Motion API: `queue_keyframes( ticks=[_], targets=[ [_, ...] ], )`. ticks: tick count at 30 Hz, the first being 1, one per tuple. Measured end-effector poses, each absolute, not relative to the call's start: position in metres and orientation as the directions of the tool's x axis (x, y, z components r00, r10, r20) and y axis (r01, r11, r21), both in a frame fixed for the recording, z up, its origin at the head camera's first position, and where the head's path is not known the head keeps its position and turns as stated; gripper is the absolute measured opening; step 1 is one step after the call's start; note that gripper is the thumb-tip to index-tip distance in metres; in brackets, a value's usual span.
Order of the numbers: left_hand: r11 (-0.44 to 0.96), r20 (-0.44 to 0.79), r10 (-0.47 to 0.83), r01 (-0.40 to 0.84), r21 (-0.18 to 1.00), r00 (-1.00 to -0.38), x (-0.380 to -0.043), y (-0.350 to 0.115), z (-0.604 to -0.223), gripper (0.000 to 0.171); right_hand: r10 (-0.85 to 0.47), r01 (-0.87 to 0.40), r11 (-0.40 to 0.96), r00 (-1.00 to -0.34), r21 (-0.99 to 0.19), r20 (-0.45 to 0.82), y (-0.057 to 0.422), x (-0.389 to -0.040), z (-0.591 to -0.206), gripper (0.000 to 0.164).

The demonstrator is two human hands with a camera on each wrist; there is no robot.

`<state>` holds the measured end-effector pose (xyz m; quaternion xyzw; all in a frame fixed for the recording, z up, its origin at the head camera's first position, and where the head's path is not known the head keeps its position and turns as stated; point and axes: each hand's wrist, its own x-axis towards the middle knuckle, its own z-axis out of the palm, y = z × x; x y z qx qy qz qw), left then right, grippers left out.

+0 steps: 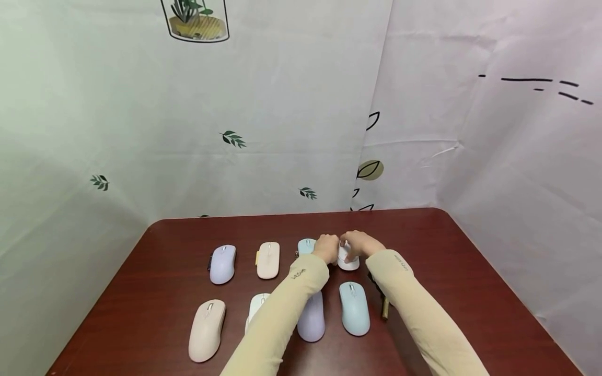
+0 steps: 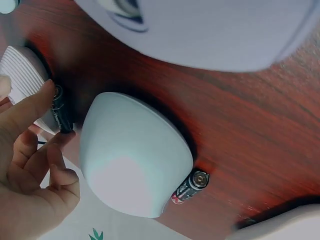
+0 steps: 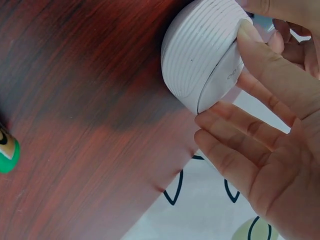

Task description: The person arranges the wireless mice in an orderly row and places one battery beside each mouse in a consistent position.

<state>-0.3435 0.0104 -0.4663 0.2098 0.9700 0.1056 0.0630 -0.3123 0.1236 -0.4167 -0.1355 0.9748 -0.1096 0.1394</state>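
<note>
A white ribbed mouse (image 1: 348, 262) stands near the table's far side, its ribbed face (image 3: 195, 60) seen in the right wrist view. My right hand (image 1: 363, 244) grips it, thumb on top and fingers along its edge (image 3: 270, 145). My left hand (image 1: 326, 248) is just to its left. In the left wrist view the thumb and a finger of that hand (image 2: 37, 165) pinch a black battery (image 2: 62, 112) by its two ends, beside the mouse. A pale blue mouse (image 2: 135, 155) sits close by with another battery (image 2: 192, 186) against it.
More mice lie in two rows: lilac (image 1: 223, 265), cream (image 1: 268, 261), beige (image 1: 207, 331), white (image 1: 258, 301), lilac (image 1: 312, 318) and light blue (image 1: 355, 309). A gold-ended battery (image 1: 385, 309) lies near the right forearm. Behind the table (image 1: 423, 235) hangs a printed cloth (image 1: 291, 104).
</note>
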Motion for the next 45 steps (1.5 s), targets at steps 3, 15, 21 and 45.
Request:
queue_keyframes(
  ticks=[3,15,21,45],
  targets=[
    [0.887,-0.087,0.424,0.394,0.241,-0.901,-0.348,0.012,-0.470,0.032,-0.294,-0.233,0.940,-0.924,-0.248,-0.244,0.124,-0.313,-0.417,0.041],
    [0.868,-0.066,0.462,0.436,0.240,-0.884,-0.319,-0.004,-0.449,0.049,-0.333,-0.261,0.926,-0.906,-0.273,-0.260,0.126,-0.314,-0.419,0.039],
    [0.857,-0.053,0.491,0.472,0.209,-0.869,-0.318,-0.008,-0.451,0.033,-0.346,-0.252,0.917,-0.887,-0.308,-0.306,0.132,-0.313,-0.413,0.036],
    [0.767,0.129,0.592,0.605,0.213,-0.796,-0.297,-0.015,-0.438,0.018,-0.460,-0.425,0.778,-0.887,-0.462,0.041,0.171,-0.291,-0.392,0.018]
  ],
)
